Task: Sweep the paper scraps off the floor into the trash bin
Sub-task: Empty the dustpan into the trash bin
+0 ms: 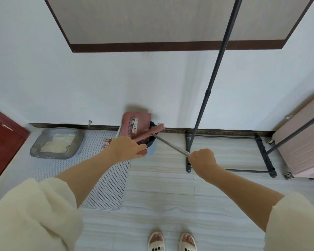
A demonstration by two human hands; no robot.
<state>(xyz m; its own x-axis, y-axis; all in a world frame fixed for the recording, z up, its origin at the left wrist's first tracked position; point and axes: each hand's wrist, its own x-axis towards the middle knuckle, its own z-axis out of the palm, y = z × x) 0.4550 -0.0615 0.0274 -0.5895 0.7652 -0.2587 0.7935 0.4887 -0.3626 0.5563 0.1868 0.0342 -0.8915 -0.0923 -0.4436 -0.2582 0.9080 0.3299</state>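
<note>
The pink dustpan (136,124) carries a printed label (134,126), its lettering too blurred to read.

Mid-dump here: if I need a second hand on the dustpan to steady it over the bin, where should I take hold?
Judging from this view, take the pink handle between the left hand and the dustpan, coming from the near right side. The pan is tipped up over the dark trash bin, so its scoop is steep and wide, while the handle is a narrow bar suited to a wrap grip.
</note>
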